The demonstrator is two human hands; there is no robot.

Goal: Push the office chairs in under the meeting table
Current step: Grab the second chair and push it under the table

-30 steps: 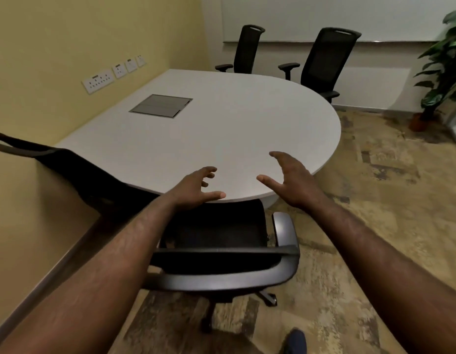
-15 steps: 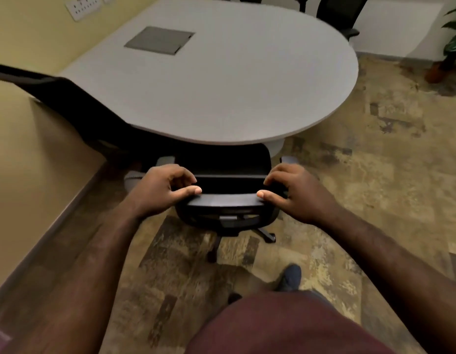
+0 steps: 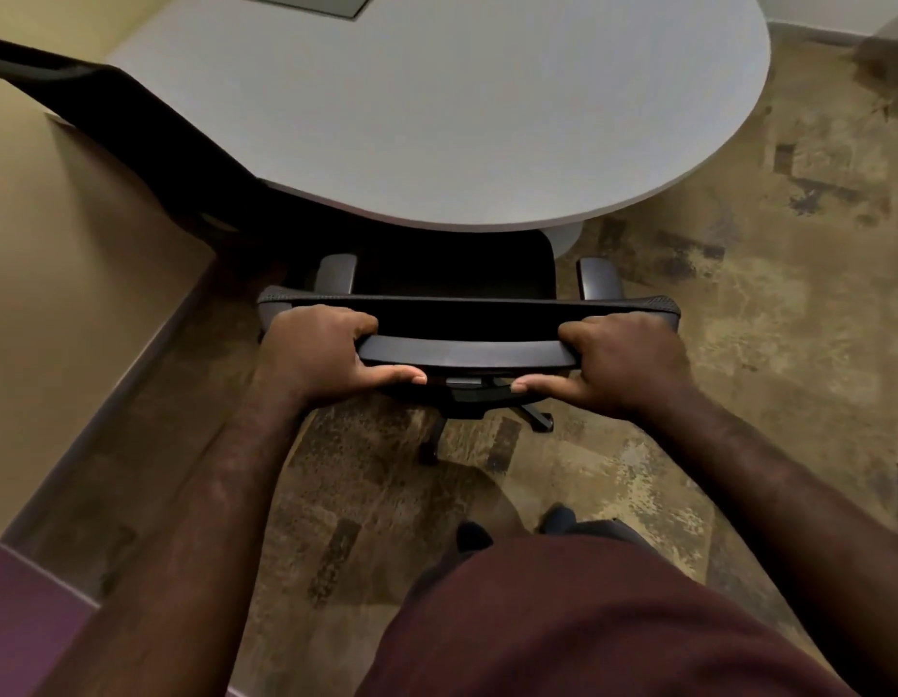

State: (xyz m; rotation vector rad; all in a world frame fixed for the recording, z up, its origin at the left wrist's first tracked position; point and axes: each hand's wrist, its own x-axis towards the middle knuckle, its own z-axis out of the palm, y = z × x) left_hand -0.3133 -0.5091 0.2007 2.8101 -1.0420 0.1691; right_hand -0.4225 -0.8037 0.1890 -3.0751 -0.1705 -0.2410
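Fingers (image 3: 358,321) of left hand (image 3: 316,359) and right hand (image 3: 623,364) now wrapped tight on top bar of black mesh office chair (image 3: 467,339); a second ago both hands hung open above seat. Grip made, so push can start. Chair seat partly under round pale grey surface (image 3: 487,118), armrests and back poking out. Second dark chair (image 3: 135,113) at left, by yellow wall.
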